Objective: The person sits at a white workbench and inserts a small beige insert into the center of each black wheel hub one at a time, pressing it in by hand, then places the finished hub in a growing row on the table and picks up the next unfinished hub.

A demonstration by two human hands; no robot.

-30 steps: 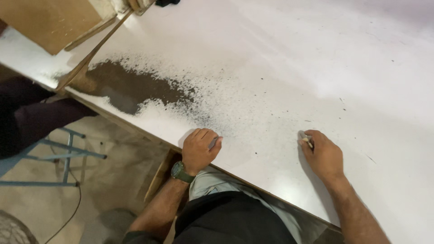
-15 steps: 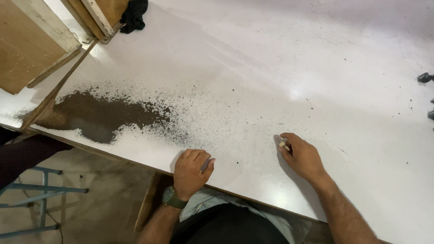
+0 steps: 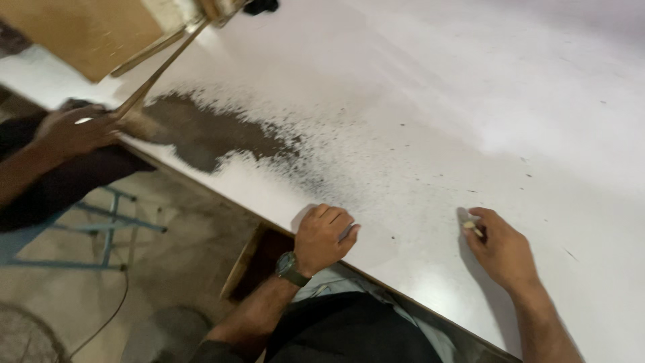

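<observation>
From my remote station, I watch the left hand [image 3: 322,236] rest curled in a loose fist on the near edge of a large white table [image 3: 470,101], fingers folded together with a small pale thing barely showing under them; I cannot tell what it is. A dark wristwatch [image 3: 290,267] circles that wrist. The right hand [image 3: 500,249] lies on the tabletop well apart from the left, its thumb and fingertips pinching a small pale object [image 3: 472,228] against the surface. A spill of dark granules [image 3: 208,134] spreads across the table's far left part, thinning into scattered specks towards the hands. At the left edge, another person's hand [image 3: 74,131] grips a wooden stick [image 3: 158,70] beside a brown board [image 3: 87,33].
</observation>
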